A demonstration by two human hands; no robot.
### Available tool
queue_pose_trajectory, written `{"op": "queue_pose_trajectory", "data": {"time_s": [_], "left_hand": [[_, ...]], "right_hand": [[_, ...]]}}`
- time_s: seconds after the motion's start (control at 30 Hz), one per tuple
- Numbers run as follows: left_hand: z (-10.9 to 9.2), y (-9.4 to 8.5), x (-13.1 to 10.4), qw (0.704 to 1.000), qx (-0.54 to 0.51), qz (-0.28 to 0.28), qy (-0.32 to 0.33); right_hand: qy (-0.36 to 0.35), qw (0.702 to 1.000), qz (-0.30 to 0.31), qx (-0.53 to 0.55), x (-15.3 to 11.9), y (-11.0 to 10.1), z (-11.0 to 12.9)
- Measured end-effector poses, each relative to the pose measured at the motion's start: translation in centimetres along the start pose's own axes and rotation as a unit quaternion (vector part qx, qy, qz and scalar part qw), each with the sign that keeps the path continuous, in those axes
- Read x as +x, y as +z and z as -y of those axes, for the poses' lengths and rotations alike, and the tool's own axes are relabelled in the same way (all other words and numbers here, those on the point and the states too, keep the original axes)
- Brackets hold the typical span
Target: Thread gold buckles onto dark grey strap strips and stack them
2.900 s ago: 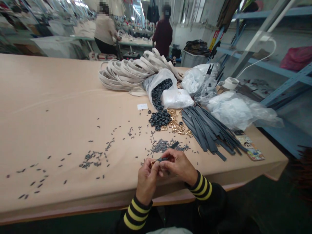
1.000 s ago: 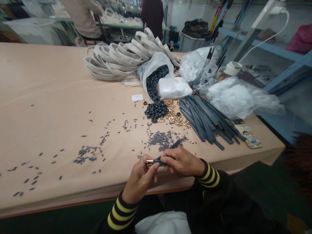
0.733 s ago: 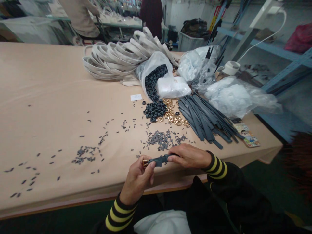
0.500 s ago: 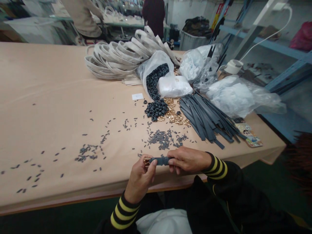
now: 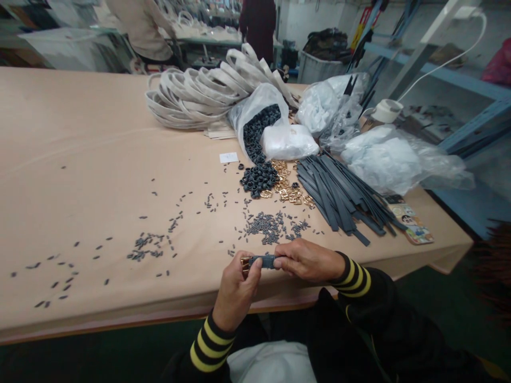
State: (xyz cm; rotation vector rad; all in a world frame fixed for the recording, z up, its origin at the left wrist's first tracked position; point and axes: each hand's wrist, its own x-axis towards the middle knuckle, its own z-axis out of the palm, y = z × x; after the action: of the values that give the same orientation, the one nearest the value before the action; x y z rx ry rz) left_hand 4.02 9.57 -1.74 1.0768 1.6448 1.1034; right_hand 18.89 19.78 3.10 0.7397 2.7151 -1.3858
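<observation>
Between my hands, at the table's front edge, is a dark grey strap (image 5: 268, 261) with a gold buckle (image 5: 245, 263) at its left end. My left hand (image 5: 238, 284) pinches the buckle end, thumb lying along the strap. The fingers of my right hand (image 5: 305, 260) are closed on the strap's other end, which they mostly hide. Just beyond my hands lies a scatter of small dark grey pieces (image 5: 263, 226). Farther back are a heap of dark strap loops (image 5: 258, 180) and a pile of gold buckles (image 5: 294, 196).
Many flat dark straps (image 5: 339, 197) lie to the right, near a phone-like patterned object (image 5: 413, 223). Behind are an open plastic bag (image 5: 242, 114) of loops, coiled pale webbing (image 5: 191, 101) and other plastic bags (image 5: 379, 154). Two people stand beyond the table (image 5: 91, 122).
My left thumb has slid right along the strap, and less of the strap shows between my hands. The whole view has shifted slightly.
</observation>
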Motion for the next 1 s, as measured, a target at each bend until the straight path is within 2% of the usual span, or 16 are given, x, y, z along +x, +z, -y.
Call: {"op": "queue_pose_trajectory", "data": {"time_s": [0.17,0.33,0.4,0.47,0.53,0.63,0.7,0.83,1.0], "left_hand": [[0.0,0.2,-0.1,1.0,-0.023,-0.002,-0.019],[0.2,0.7,0.0,1.0,-0.005,-0.015,0.003],[0.3,0.8,0.0,1.0,-0.017,-0.011,-0.006],[0.2,0.7,0.0,0.999,-0.037,0.011,-0.026],[0.1,0.3,0.0,0.996,-0.056,0.059,-0.039],[-0.2,-0.3,0.1,0.986,-0.08,0.142,-0.036],[-0.5,-0.5,0.1,0.983,-0.086,0.16,-0.037],[-0.5,-0.6,0.1,0.99,-0.043,0.13,-0.037],[0.2,-0.5,0.0,0.994,-0.015,0.105,-0.035]], "right_hand": [[0.012,0.999,0.032,0.001,-0.1,0.2,-0.2],[0.005,0.996,-0.05,-0.068,0.0,1.2,-0.4],[0.0,0.995,-0.062,-0.08,0.1,1.6,-0.3],[0.005,0.993,-0.069,-0.093,0.2,1.8,-0.1],[0.009,0.993,-0.067,-0.094,0.3,1.8,-0.1],[-0.004,0.995,-0.053,-0.084,0.3,1.9,-0.2],[-0.015,0.996,-0.045,-0.069,0.3,1.9,-0.3],[0.001,0.999,-0.031,-0.027,0.1,1.5,-0.3],[0.054,0.989,0.088,0.101,-0.4,0.9,-0.5]]}}
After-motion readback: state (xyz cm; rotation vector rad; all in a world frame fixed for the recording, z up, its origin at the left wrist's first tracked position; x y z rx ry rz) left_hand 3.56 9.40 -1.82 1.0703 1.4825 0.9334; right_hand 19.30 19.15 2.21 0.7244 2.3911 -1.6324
